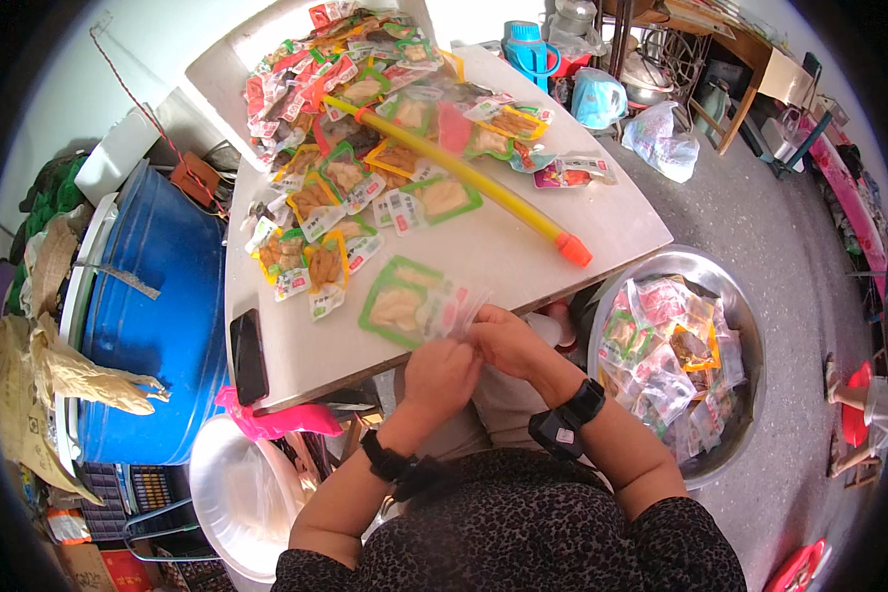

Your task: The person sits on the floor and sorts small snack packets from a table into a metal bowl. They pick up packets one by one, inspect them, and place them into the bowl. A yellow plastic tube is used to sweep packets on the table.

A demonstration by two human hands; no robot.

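Both hands meet at the near edge of a pale table [533, 251]. My left hand [442, 374] and my right hand [509, 339] pinch the clear top end of a green-framed food packet [396, 300], which is slightly blurred. Pale pieces show through its window, and its strip bears writing. Beyond it lie several similar packets, among them a green-edged one [444, 200] and a yellow-edged one [327, 265]. A yellow tube with orange ends [481, 177] lies slantwise across the table, its near end to the right of the held packet.
Packets are heaped [340, 66] at the table's far end. A steel basin [751, 414] of packets and clear bags stands right on the floor. A black phone [249, 359] lies at the left table edge, beside a blue barrel [155, 318]. Below is a white tub [218, 510]. Another person's legs [855, 396] show far right.
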